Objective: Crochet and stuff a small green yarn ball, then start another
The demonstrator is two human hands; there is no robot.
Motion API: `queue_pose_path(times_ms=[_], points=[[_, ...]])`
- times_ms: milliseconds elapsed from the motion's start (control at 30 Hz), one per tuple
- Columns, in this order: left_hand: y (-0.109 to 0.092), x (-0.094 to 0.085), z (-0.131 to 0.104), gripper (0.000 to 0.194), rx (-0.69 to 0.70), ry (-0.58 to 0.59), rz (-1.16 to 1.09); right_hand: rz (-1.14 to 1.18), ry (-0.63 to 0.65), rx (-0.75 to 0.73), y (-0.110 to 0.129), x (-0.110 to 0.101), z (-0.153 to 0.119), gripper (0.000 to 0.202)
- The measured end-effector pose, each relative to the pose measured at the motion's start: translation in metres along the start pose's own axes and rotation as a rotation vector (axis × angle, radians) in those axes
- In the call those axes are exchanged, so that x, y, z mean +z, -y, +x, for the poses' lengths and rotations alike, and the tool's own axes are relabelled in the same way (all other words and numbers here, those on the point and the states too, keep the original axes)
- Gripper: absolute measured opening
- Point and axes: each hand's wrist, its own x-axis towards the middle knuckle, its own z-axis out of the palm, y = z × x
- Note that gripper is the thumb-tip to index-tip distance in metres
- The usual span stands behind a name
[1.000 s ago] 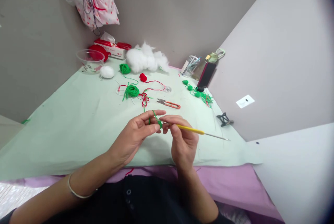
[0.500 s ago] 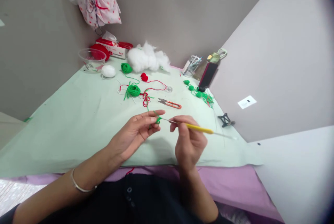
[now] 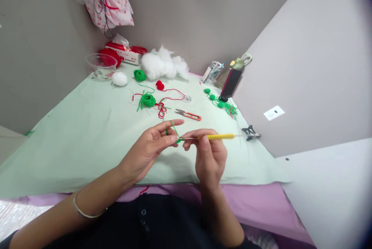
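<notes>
Between thumb and fingers, my left hand [image 3: 155,140] pinches a small green crochet piece [image 3: 178,140]. Green yarn [image 3: 173,126] runs from the piece up over the raised index finger. My right hand [image 3: 210,152] is closed on a crochet hook [image 3: 221,137] with a yellow handle, held almost level. The hook's thin metal shaft reaches left to the green piece, where its tip is hidden. Beyond my hands lie orange-handled thread snips [image 3: 188,115], a bundle of green yarn [image 3: 148,100] and tangled red yarn [image 3: 161,109].
White stuffing [image 3: 164,64], a tissue box [image 3: 123,52], a clear plastic tub [image 3: 101,67] and a white yarn ball [image 3: 119,79] stand at the back. Toward the right are green crocheted pieces [image 3: 212,97], a pen cup [image 3: 213,73], a leaning phone [image 3: 231,82] and a black stand [image 3: 251,133].
The hook has turned from a slant to nearly level, and my right hand has come slightly left. The green piece sits a little lower, with the yarn stretched to my raised index finger.
</notes>
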Motion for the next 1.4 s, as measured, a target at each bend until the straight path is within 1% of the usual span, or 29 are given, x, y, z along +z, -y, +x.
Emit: queue_pose_path(times_ms=[33,133,167,200,233,267,333,400,467,533,633,733,767,800,833,867,933,967,1033,1100,1133,1233,1300,1333,1367,1400], points=[[0.001,0.000,0.000,0.037,0.022,-0.021,0.020,-0.116,0.027,-0.089,-0.001,0.000,-0.003,0.021],[0.005,0.001,-0.001,0.046,0.063,-0.077,0.017,-0.480,0.088,-0.421,-0.006,0.002,-0.010,0.030],[0.006,0.001,-0.001,0.048,0.047,-0.076,-0.017,-0.561,0.083,-0.501,-0.007,0.004,-0.012,0.033],[0.007,0.001,0.000,0.048,0.011,-0.063,-0.064,-0.608,0.062,-0.538,-0.009,0.005,-0.012,0.035],[0.007,0.000,0.000,0.046,-0.035,-0.045,-0.113,-0.616,0.035,-0.529,-0.009,0.005,-0.012,0.035],[0.007,0.000,0.001,0.042,-0.080,-0.029,-0.155,-0.575,0.003,-0.481,-0.009,0.006,-0.011,0.033],[0.006,-0.001,0.002,0.034,-0.128,-0.017,-0.198,-0.373,-0.051,-0.324,-0.007,0.006,-0.007,0.027],[0.004,-0.001,0.003,0.031,-0.109,-0.029,-0.182,-0.144,-0.080,-0.160,-0.003,0.007,-0.003,0.023],[0.004,0.000,0.002,0.033,-0.058,-0.018,-0.124,-0.044,-0.066,-0.086,-0.001,0.007,0.000,0.020],[0.005,0.001,0.001,0.034,-0.006,-0.004,-0.062,-0.094,-0.016,-0.097,0.000,0.008,0.001,0.018],[0.009,0.003,0.000,0.034,0.053,-0.027,-0.023,-0.266,0.037,-0.209,-0.003,0.011,-0.004,0.024],[0.012,0.003,0.002,0.038,0.022,-0.039,-0.082,-0.493,0.014,-0.405,-0.008,0.011,-0.009,0.034],[0.012,0.002,0.003,0.038,-0.010,-0.024,-0.122,-0.547,0.003,-0.457,-0.009,0.010,-0.010,0.036],[0.011,0.002,0.004,0.035,-0.043,-0.010,-0.163,-0.568,-0.003,-0.474,-0.010,0.009,-0.010,0.036],[0.011,0.000,0.005,0.031,-0.068,-0.001,-0.196,-0.547,-0.012,-0.446,-0.009,0.008,-0.009,0.034],[0.010,-0.001,0.006,0.025,-0.083,-0.001,-0.215,-0.483,-0.029,-0.382,-0.008,0.006,-0.007,0.030],[0.008,-0.002,0.007,0.017,-0.076,-0.026,-0.208,-0.282,-0.070,-0.203,-0.004,0.004,-0.003,0.023],[0.007,-0.002,0.007,0.018,-0.058,-0.039,-0.186,-0.177,-0.078,-0.124,-0.003,0.003,-0.001,0.021],[0.007,-0.001,0.005,0.025,-0.009,-0.046,-0.114,-0.037,-0.046,-0.037,0.000,0.004,0.001,0.017],[0.007,0.001,0.003,0.032,0.030,-0.038,-0.041,-0.018,0.007,-0.024,0.000,0.006,0.002,0.015],[0.007,0.001,0.002,0.034,0.032,-0.029,-0.020,-0.024,0.011,-0.023,-0.001,0.007,0.002,0.014],[0.004,0.001,0.001,0.035,-0.019,0.015,-0.024,0.048,-0.024,0.044,-0.003,0.005,0.003,0.015],[0.002,0.000,0.001,0.034,-0.050,0.044,-0.025,0.121,-0.021,0.113,-0.002,0.002,0.004,0.018],[0.001,-0.001,0.001,0.031,-0.051,0.051,-0.014,0.124,-0.012,0.120,-0.001,0.001,0.004,0.020],[0.001,-0.002,0.001,0.027,-0.043,0.048,0.004,0.085,-0.002,0.105,-0.001,-0.001,0.003,0.021],[0.001,-0.002,0.001,0.023,-0.028,0.037,0.027,0.008,0.011,0.058,0.000,-0.002,0.002,0.020]])
